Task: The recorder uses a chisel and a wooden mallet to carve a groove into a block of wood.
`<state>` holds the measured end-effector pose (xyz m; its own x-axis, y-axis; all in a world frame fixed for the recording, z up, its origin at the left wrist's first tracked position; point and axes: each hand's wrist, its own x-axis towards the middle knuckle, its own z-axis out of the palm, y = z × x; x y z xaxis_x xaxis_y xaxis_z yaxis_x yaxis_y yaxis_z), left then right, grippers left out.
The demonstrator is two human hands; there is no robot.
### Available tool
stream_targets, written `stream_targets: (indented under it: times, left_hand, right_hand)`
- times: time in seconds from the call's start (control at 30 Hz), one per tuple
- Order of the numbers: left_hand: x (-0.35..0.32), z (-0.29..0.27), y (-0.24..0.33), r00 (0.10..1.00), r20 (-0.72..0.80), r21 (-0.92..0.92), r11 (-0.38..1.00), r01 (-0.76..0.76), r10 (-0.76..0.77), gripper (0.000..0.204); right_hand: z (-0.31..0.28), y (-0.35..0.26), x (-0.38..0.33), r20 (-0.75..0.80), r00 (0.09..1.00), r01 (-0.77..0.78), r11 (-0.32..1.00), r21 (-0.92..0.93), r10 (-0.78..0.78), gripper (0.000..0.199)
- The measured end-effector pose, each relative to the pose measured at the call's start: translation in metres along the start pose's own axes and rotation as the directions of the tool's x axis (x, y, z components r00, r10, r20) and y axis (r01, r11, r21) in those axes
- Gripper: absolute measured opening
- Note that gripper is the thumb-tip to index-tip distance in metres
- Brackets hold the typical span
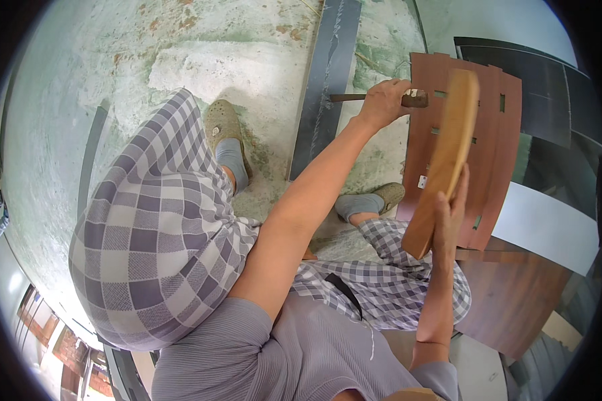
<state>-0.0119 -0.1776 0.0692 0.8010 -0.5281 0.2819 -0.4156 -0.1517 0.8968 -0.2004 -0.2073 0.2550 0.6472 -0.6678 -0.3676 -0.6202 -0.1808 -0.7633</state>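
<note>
My left hand [383,105] is closed around a chisel [416,99]. Its dark narrow blade reaches left, with the tip over a long dark grey board [309,113]. A pale jagged line runs lengthwise down that board, which lies on the floor in front of me. In my right hand [451,214] is a thick, smooth wooden block [446,160], gripped near its lower end and held upright. The block is apart from the chisel and hides part of a reddish-brown slotted panel [495,154] behind it.
Worn concrete floor [207,63] surrounds my feet, in clogs [222,120]. To the right stand dark panels [542,93], a pale sheet [548,214] and a brown wood-grain board [508,294]. A thin grey strip [93,150] lies on the left.
</note>
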Motion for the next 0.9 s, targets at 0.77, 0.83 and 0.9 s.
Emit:
stream_targets:
  times: [0.77, 0.83, 0.9]
  left_hand:
    - [-0.003, -0.003, -0.011, 0.978, -0.133, -0.062, 0.984, -0.169, 0.16, 0.025]
    - [-0.002, -0.003, -0.012, 0.987, -0.126, -0.047, 0.993, -0.106, 0.099, 0.026]
    - [-0.001, -0.006, -0.011, 0.992, -0.116, -0.035, 0.998, -0.046, 0.042, 0.028]
  right_hand:
    - [0.025, -0.011, -0.014, 0.264, 0.964, 0.041, 0.991, -0.131, -0.005, 0.085]
    - [0.025, -0.018, -0.015, 0.292, 0.955, -0.059, 0.998, 0.002, 0.056, 0.084]
    - [0.028, -0.021, -0.016, 0.2, 0.978, 0.058, 0.998, -0.009, -0.055, 0.083]
